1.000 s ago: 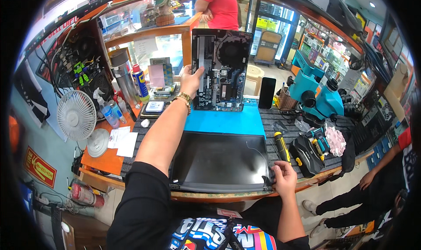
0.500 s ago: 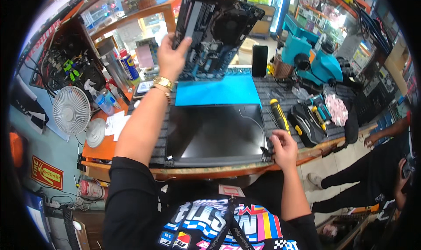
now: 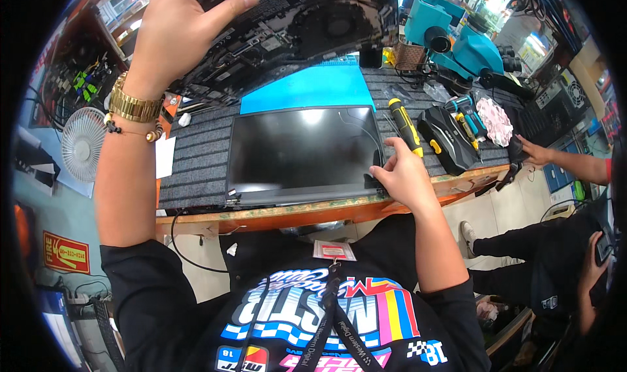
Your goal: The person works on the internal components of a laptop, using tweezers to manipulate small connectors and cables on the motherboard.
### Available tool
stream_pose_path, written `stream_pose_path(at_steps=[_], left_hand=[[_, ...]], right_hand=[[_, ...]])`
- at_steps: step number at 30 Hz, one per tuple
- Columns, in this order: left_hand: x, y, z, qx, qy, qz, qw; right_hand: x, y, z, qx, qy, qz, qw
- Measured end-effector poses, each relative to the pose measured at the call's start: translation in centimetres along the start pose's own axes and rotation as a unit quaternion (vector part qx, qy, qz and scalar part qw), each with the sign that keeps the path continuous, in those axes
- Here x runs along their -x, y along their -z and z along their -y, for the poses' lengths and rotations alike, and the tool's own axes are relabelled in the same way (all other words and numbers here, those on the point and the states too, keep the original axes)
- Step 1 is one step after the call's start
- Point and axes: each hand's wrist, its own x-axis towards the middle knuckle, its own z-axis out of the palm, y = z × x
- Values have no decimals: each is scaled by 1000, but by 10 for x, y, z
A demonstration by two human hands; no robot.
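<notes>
The left hand (image 3: 173,36) grips the base (image 3: 307,32) near its edge, thumb on the side with the exposed parts, holding it raised and tilted, presumably for clearance over the screen (image 3: 297,153) lying flat below and rightward of that hand. The right hand (image 3: 406,176), fingers parted and apparently grasping nothing, is at the screen's right edge, perhaps to steady it, though contact is unclear; just beyond it, a screwdriver (image 3: 405,127) lies on the table (image 3: 196,160), likely for easy reach.

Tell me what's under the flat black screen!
Striped grey mat shows beside the screen, and a blue mat reaches its far edge. What lies directly underneath is covered, so whether either continues there can't be seen.
</notes>
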Motion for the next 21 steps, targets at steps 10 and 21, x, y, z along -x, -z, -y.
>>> stream_pose_path(at_steps=[10, 21], left_hand=[[0, 10, -38, -192, -45, 116, 973], [0, 2, -11, -178, -33, 247, 952]], right_hand=[[3, -16, -11, -53, 5, -28, 998], [29, -4, -34, -231, 20, -1, 973]])
